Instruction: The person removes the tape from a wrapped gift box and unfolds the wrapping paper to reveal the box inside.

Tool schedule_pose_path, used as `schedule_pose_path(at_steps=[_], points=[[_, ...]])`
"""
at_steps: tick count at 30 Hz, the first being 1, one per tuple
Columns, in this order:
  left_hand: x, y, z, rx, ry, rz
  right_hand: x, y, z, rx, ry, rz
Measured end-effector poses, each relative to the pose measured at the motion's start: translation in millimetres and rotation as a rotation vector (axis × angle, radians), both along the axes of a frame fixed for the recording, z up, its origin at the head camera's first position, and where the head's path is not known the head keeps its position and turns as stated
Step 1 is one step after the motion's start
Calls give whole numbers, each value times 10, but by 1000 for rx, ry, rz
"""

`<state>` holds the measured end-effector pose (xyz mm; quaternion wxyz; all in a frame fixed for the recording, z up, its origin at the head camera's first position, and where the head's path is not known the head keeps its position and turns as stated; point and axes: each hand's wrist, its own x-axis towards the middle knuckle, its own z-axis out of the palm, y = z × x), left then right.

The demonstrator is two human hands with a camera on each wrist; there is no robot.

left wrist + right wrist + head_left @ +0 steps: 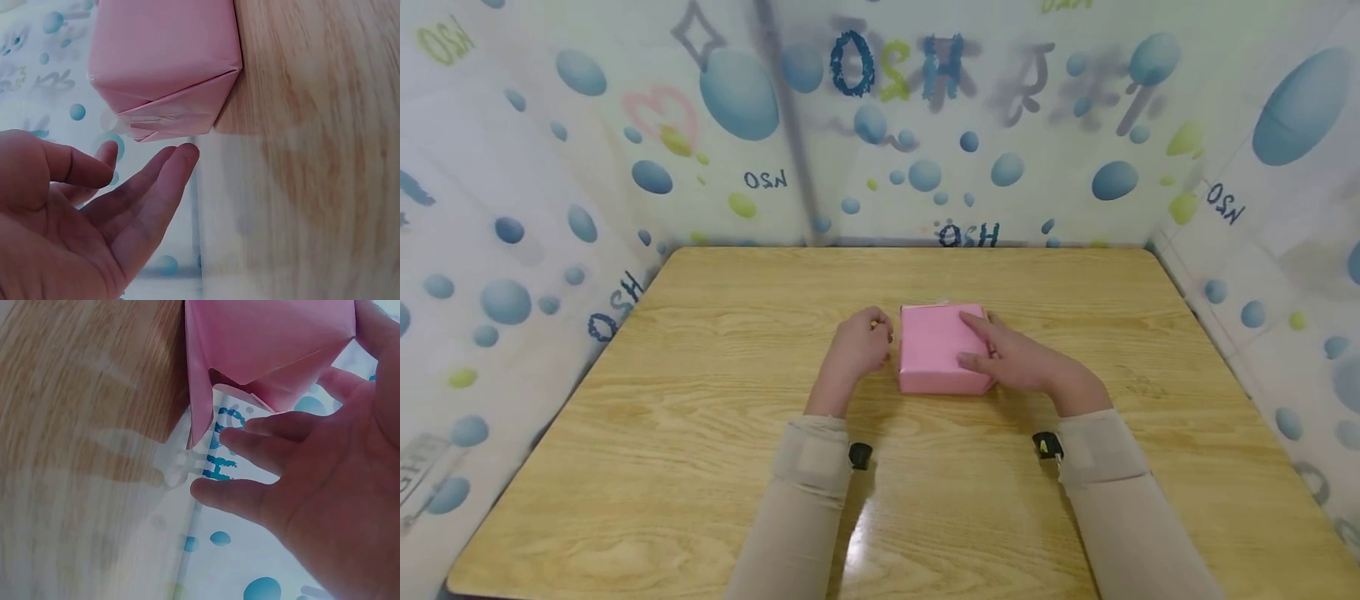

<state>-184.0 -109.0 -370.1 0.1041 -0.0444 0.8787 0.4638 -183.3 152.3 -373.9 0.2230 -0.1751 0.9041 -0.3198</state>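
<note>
A box wrapped in pink paper lies on the wooden table, in front of me. Just off its left end is my left hand, apart from it, with loosely bent fingers and nothing held. The left wrist view shows that end folded into flaps, with a shiny strip that looks like clear tape. My right hand touches the box at its right side, two digits reaching over the top. In the right wrist view its fingers are spread beside a loose paper flap that hangs from the unsealed end.
The light wooden table stretches out around the box on all sides. Behind it and at both sides hang white sheets printed with blue and green dots and lettering. A small black device sits at my left cuff, another at the right.
</note>
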Motion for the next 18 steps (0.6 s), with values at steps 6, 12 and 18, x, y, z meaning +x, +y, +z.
schedule_pose_path(at_steps=[6,12,18], points=[[8,8,40,-146,75,11,-5,60,34,-9,77,-23],[22,25,142,-269,158,-40,10,122,181,183,171,-102],[22,59,215,-348,221,-105,12,190,248,262,199,-140]])
